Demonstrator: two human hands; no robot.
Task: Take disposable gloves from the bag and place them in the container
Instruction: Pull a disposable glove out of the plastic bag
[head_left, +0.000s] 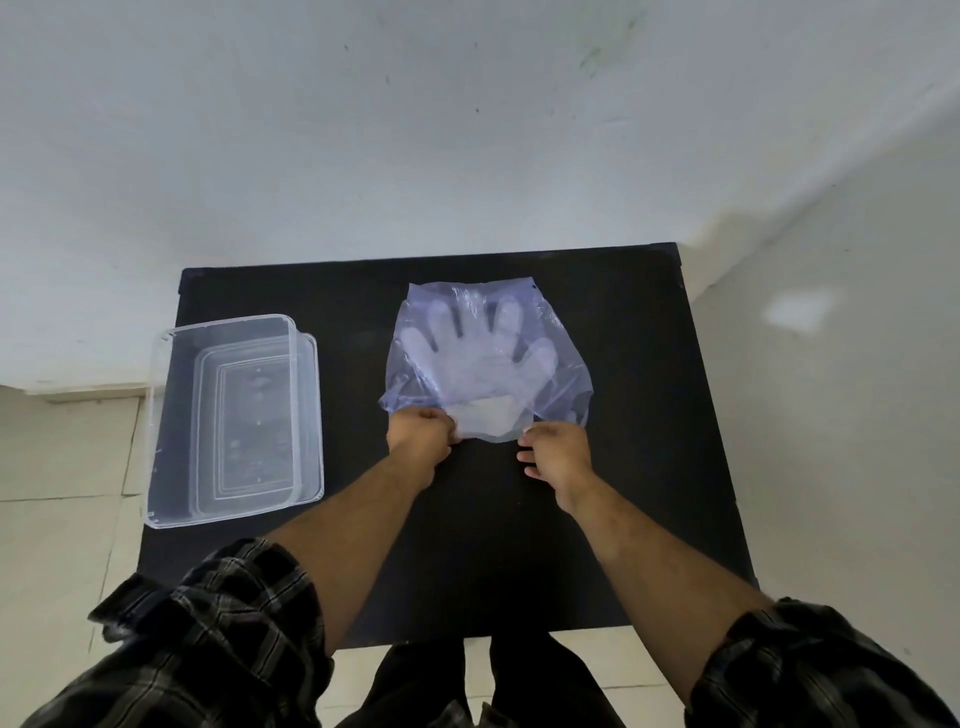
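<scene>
The left hand has its grip pinched together on the near-left edge of the bluish plastic bag, which lies flat on the black surface. The right hand sits at the bag's near-right edge, fingers loosely spread; whether its grip actually pinches the film cannot be told. Just beyond both grips, the disposable gloves show through the bag, fingers pointing away. Well left of the left grip stands the clear container.
</scene>
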